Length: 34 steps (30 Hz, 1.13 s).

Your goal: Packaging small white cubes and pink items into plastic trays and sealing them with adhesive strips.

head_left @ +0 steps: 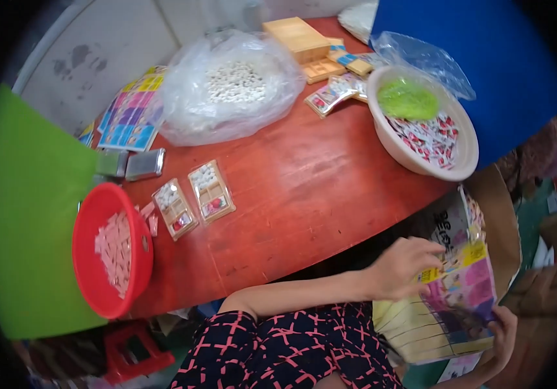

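To the right of the table edge, a colourful printed card [463, 285] in yellow, pink and purple is held in the air over my lap side. My right hand [504, 334] grips its lower right edge, thumb and fingers closed round it. My left hand [405, 267] reaches across from the left, with its fingers curled at the card's upper left edge; the fingertips are partly hidden. Beneath lies a pale yellow sheet [398, 324] with dark lines. Behind the card stands an open cardboard box [505, 233] with printed packs inside.
On the red table [278, 188] stand a red basin [82, 259] of pink packets, a clear bag [187, 110] of white pieces and a pale basin [388, 146] of small packets. Two wooden trays [212, 191] lie left of middle. Wooden boxes [294, 39] sit behind.
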Tool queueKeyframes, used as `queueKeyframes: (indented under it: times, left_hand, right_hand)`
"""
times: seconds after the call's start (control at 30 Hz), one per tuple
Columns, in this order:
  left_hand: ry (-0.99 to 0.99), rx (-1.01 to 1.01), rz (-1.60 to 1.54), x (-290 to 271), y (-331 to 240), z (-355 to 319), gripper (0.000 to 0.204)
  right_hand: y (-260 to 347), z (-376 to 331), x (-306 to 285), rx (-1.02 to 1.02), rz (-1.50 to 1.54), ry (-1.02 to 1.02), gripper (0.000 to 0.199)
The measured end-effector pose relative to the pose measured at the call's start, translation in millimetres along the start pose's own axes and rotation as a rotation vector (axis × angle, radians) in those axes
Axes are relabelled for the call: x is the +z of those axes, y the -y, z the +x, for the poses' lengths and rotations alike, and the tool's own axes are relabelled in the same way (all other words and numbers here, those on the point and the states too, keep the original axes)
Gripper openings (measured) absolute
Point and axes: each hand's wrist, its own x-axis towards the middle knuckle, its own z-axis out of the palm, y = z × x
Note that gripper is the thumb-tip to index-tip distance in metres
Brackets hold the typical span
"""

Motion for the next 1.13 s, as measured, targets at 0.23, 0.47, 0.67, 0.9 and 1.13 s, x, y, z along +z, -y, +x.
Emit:
queueKeyframes:
  times: [0.23, 0.47, 0.67, 0.9, 1.13]
  left_hand:
    - [-0.079, 0.033, 0.618, -1.4, -0.4, 30.0, 0.036]
    - [-0.174, -0.148, 0.655, -57.4, 3.2, -4.6, 0.011]
    - [-0.33, -0.233, 0.695, -76.3, -1.7, -13.7, 0.011]
    - [-0.321, -0.265, 0.61, -98.6, -2.3, -24.9, 0.017]
    - [-0.533, -0.674, 0.211, -145.8, -9.1, -54.3, 0.038]
  right_hand:
    - [102.9, 90.3, 43.0, -0.687, -0.463, 0.209, 0.03]
    - [98.0, 133.8, 66.4, -0.896, -0.285, 0.027, 0.027]
    - [168.2, 150.3, 141.9, -1.128, -0.384, -0.062, 0.054]
    - [146.1, 174.0, 182.0, -0.894, 0.001, 0.21, 0.048]
    - [201.7, 205.1, 204.7, -0.765, 0.038, 0.396, 0.046]
